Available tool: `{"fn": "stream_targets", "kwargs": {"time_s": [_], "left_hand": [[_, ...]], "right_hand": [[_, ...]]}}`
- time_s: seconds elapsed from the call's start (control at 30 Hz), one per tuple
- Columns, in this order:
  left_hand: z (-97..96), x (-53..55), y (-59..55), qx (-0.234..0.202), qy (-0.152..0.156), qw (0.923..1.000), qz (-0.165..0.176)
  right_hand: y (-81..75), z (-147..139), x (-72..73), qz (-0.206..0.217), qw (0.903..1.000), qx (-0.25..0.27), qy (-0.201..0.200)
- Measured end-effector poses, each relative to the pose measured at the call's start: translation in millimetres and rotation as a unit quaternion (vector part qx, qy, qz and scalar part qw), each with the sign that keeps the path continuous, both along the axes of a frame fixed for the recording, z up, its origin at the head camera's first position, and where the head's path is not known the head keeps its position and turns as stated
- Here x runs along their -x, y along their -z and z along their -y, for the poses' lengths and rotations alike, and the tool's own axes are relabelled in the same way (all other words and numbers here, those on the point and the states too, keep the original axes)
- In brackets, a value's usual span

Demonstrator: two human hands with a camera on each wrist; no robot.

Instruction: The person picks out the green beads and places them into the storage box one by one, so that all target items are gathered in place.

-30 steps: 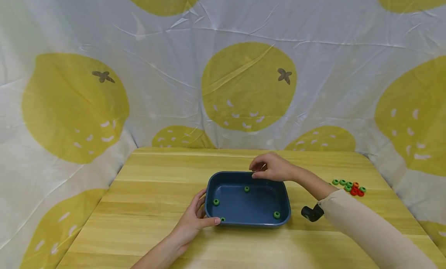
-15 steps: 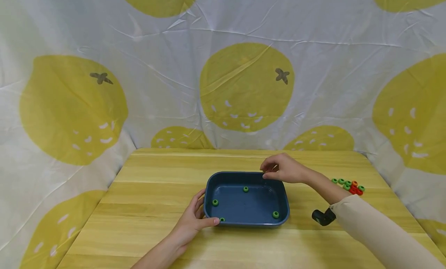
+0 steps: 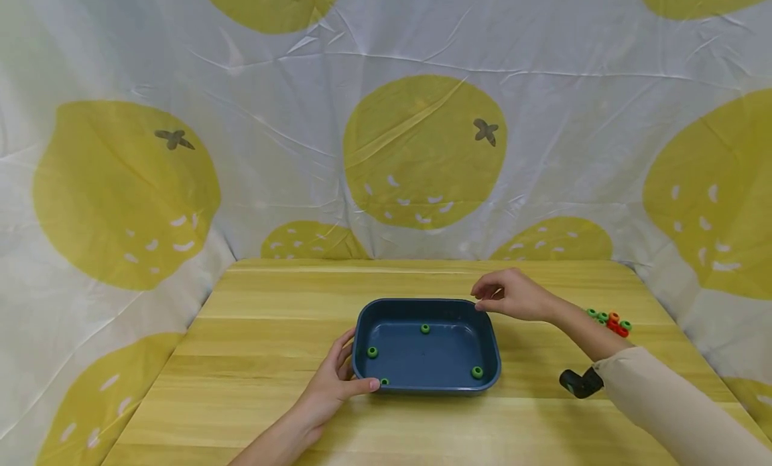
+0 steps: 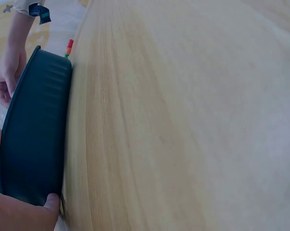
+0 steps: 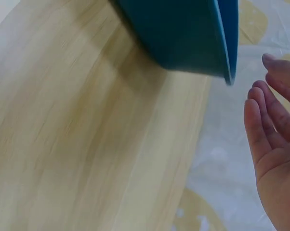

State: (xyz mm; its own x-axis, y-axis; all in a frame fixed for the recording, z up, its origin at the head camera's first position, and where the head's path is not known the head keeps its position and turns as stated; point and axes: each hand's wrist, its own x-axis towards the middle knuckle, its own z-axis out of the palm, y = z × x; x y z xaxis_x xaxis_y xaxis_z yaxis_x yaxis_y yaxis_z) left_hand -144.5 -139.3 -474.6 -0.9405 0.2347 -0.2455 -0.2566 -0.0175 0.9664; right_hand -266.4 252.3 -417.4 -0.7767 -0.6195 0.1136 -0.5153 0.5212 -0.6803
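A dark blue plastic tray with high walls sits mid-table. Several green beads with round holes lie scattered over its floor, one half hidden near the front left corner. My left hand grips the tray's left end, thumb on the front rim and fingers against the outer wall. In the left wrist view the tray's side shows between thumb and fingers. My right hand hovers near the back right corner, fingers loosely bent; the right wrist view shows its palm with nothing held, apart from the rim.
Right of the tray, a cluster of green, red and orange beads lies on the wooden table, partly behind the right forearm. A black device is strapped at the right wrist. A lemon-print cloth hangs behind the table.
My right hand has moved right along the tray's back rim, from above the tray to its back right corner. The left hand and the tray have stayed in place.
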Motion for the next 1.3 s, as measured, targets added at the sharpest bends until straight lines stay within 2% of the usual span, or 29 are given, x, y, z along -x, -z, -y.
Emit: {"fn": "stream_targets", "kwargs": {"time_s": [0.33,0.63,0.97,1.3], "left_hand": [[-0.4,-0.9,-1.5,0.005,-0.003,1.0,0.002],[-1.2,-1.8,-1.6,0.007,-0.003,1.0,0.0],[-1.1,-0.7,-1.1,0.01,-0.003,0.9999,-0.003],[-1.2,-1.1,-2.6,0.003,0.003,1.0,-0.002]], "right_hand": [[2.8,-40.4,-7.7,-0.007,0.9989,0.003,0.046],[11.4,-74.4,-9.2,-0.039,0.995,-0.016,0.091],[17.4,-109.8,-14.0,-0.018,0.9901,-0.045,0.132],[35.6,-140.8,-14.4,-0.022,0.9852,-0.069,0.155]]}}
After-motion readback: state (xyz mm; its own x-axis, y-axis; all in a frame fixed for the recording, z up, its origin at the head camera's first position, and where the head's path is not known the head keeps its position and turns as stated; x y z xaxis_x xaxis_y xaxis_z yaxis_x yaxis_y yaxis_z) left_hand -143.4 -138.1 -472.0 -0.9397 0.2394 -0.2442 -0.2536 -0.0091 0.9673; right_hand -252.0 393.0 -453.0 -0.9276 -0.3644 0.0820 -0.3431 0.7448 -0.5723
